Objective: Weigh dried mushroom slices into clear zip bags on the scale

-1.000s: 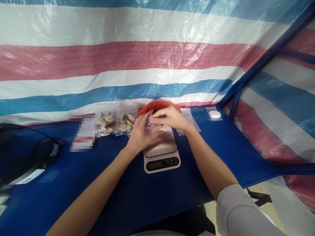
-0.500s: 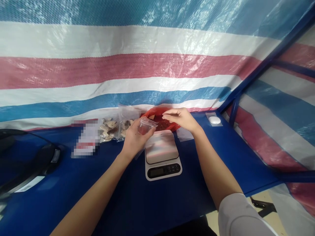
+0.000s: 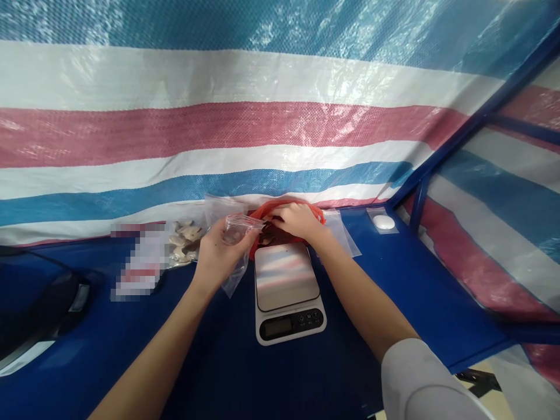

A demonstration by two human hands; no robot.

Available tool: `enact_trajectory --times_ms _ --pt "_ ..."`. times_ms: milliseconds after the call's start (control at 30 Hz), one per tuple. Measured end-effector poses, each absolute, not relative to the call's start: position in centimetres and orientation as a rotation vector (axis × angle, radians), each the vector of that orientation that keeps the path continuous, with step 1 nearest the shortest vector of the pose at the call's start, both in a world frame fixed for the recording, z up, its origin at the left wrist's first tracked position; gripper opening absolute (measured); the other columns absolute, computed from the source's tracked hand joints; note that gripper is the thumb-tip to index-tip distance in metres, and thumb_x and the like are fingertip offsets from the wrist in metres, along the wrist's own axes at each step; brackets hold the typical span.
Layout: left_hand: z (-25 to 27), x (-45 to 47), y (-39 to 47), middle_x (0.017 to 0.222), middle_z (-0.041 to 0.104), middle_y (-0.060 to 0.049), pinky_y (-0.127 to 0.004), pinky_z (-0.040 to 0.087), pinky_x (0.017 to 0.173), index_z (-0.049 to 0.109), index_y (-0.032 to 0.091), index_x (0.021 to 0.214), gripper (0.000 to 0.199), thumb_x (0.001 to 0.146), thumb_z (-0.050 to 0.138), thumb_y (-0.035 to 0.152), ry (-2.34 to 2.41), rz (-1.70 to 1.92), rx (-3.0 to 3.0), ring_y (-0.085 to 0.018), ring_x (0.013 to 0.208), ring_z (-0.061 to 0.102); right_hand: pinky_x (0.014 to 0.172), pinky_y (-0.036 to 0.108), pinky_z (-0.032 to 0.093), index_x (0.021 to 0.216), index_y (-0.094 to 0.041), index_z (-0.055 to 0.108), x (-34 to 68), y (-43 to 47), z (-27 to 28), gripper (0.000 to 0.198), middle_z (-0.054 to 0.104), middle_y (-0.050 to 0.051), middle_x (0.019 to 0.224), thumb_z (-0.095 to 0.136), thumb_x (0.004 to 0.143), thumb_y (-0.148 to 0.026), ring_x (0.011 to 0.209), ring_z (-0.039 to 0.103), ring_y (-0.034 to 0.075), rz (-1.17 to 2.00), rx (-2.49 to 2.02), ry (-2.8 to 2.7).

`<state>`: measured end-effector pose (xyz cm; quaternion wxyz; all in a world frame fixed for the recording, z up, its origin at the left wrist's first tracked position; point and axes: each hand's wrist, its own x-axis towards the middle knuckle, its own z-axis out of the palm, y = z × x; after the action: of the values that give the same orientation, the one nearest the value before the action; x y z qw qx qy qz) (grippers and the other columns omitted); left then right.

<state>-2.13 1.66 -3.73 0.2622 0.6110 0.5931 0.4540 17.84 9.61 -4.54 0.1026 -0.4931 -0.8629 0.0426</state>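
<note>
My left hand [image 3: 221, 254] is closed around a clear zip-lock bag [image 3: 236, 274], its mouth held apart near the thumb. Inside the red plastic bag [image 3: 258, 209], my right hand [image 3: 295, 220] has its fingers bent together among dark brown pieces [image 3: 268, 234]; what they grip, if anything, I cannot make out. Directly in front of the red bag stands a white kitchen scale [image 3: 287, 280] with a shiny plate that carries nothing but a reflection. Its display looks dark.
Left of my left hand lies a clear bag of pale brown dried pieces [image 3: 184, 239]. Flat clear bags [image 3: 343, 233] lie right of the red bag. A white round object [image 3: 384, 222] rests on a small bag. Striped sheeting [image 3: 219, 125] rises behind the blue table [image 3: 394, 280].
My right hand has moved down and left into the red bag, from above it. My left hand still holds the zip-lock bag. The view has shifted slightly.
</note>
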Motion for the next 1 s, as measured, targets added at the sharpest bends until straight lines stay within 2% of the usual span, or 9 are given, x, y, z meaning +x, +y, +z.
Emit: enact_trajectory --times_ms 167,467,567,833,1000 --pt "-4.1 -2.3 1.8 0.111 0.077 -0.008 -0.048 0.053 0.101 0.074 0.022 0.11 0.05 0.075 0.077 0.058 1.611 1.206 1.671 -0.031 0.107 0.071 0.084 0.037 0.048 0.121 -0.022 0.074 16.8 10.0 -5.3 0.041 0.076 0.011 0.118 0.039 0.105 -0.035 0.103 0.07 0.028 0.11 -1.477 -2.579" --pt "-4.0 -2.3 1.7 0.114 0.076 -0.008 -0.048 0.054 0.101 0.072 0.022 0.114 0.054 0.075 0.077 0.058 1.567 1.205 1.66 -0.033 0.109 0.07 0.086 0.035 0.048 0.124 -0.021 0.073 16.5 9.8 -5.1 0.037 0.069 0.007 0.135 0.045 0.101 -0.026 0.118 0.064 0.028 0.187 -1.479 -2.583" --pt "-4.1 -2.3 1.8 0.112 0.076 -0.008 -0.048 0.055 0.1 0.073 0.022 0.112 0.052 0.075 0.077 0.058 1.569 1.215 1.671 -0.033 0.108 0.071 0.088 0.035 0.047 0.12 -0.021 0.075 16.8 9.5 -5.1 0.036 0.07 0.008 0.133 0.046 0.1 -0.026 0.115 0.064 0.027 0.194 -1.463 -2.592" --pt "-4.0 -2.0 1.6 0.109 0.077 -0.006 -0.045 0.055 0.099 0.073 0.022 0.112 0.049 0.077 0.077 0.057 1.557 1.214 1.715 -0.031 0.105 0.072 0.078 0.034 0.044 0.109 -0.018 0.078 17.4 9.5 -5.7 0.031 0.076 0.01 0.111 0.049 0.098 -0.025 0.096 0.067 0.025 0.274 -1.494 -2.518" --pt "-3.8 -1.8 1.5 0.111 0.077 -0.006 -0.043 0.055 0.1 0.073 0.021 0.114 0.054 0.075 0.077 0.059 1.562 1.204 1.689 -0.03 0.104 0.072 0.087 0.032 0.047 0.111 -0.022 0.077 17.8 9.9 -6.0 0.027 0.073 0.006 0.124 0.054 0.097 -0.025 0.106 0.066 0.022 0.287 -1.43 -2.501"
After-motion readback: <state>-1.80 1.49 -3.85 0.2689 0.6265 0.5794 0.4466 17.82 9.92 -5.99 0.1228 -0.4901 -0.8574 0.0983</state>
